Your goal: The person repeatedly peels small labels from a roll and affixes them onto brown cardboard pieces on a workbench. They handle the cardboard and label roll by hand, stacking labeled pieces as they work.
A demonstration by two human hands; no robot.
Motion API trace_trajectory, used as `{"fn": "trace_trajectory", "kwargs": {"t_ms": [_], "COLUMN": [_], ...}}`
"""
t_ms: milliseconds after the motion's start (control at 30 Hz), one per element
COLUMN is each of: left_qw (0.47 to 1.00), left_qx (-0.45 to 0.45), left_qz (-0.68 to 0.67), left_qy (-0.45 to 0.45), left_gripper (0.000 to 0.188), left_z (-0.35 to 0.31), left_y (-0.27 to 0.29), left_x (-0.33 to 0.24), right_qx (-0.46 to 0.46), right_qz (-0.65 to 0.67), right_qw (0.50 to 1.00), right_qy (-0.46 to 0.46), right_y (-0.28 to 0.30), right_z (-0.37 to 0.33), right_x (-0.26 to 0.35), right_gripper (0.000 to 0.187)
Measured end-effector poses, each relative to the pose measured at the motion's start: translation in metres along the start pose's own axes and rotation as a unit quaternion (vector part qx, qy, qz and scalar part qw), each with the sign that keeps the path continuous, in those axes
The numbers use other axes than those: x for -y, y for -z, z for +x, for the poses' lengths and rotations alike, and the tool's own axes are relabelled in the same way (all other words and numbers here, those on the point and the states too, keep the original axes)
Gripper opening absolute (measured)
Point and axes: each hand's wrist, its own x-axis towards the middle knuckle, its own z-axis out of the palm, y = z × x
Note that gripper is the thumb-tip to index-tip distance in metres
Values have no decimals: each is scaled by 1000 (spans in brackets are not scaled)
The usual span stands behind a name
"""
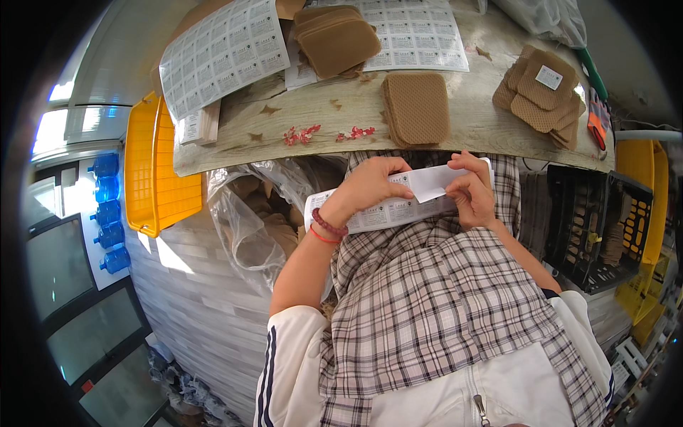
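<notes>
my findings through the head camera: the left hand (pixel 373 185) is clamped on the label sheet (pixel 384 215), thumb pressed to its printed face. on the right hand (pixel 475 193), thumb and fingers bend in at the blank white flap (pixel 428 185); i cannot tell whether the tips close on it. the sheet lies between the hands, above the plaid apron (pixel 441 292), its left end reaching past the left wrist.

step in hand, as i judge it: parting labels from the sheet. i consider that the next move calls for a steady left hold and a flat, slow pull by the right fingertips, lest a label crease.

edges: the near edge of the table (pixel 478 132) crosses just ahead of the fingers; i would lift over it. the brown stack (pixel 418 110) stands straight beyond them. bare tabletop gives me room ahead of the right fingers, up to the pile (pixel 546 92) farther right, whose top piece bears a label. left of the left fingers, the plastic bag (pixel 245 220) limits low sideways travel.
</notes>
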Motion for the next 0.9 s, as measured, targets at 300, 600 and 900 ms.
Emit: {"fn": "trace_trajectory", "kwargs": {"t_ms": [300, 600, 900], "left_qw": [915, 852, 858], "left_qx": [-225, -264, -259], "left_qz": [251, 376, 371], "left_qy": [-223, -251, -243], "left_gripper": [26, 40, 42], "left_z": [-1, 25, 28], "left_y": [-13, -16, -18], "left_x": [-24, -20, -16], "right_qx": [-114, -36, -16], "right_qz": [241, 104, 35], "right_qw": [915, 950, 953], "right_qy": [-302, -293, -301], "right_y": [25, -13, -17], "right_z": [62, 117, 123], "right_x": [-19, -63, -70], "right_gripper": [5, 4, 3]}}
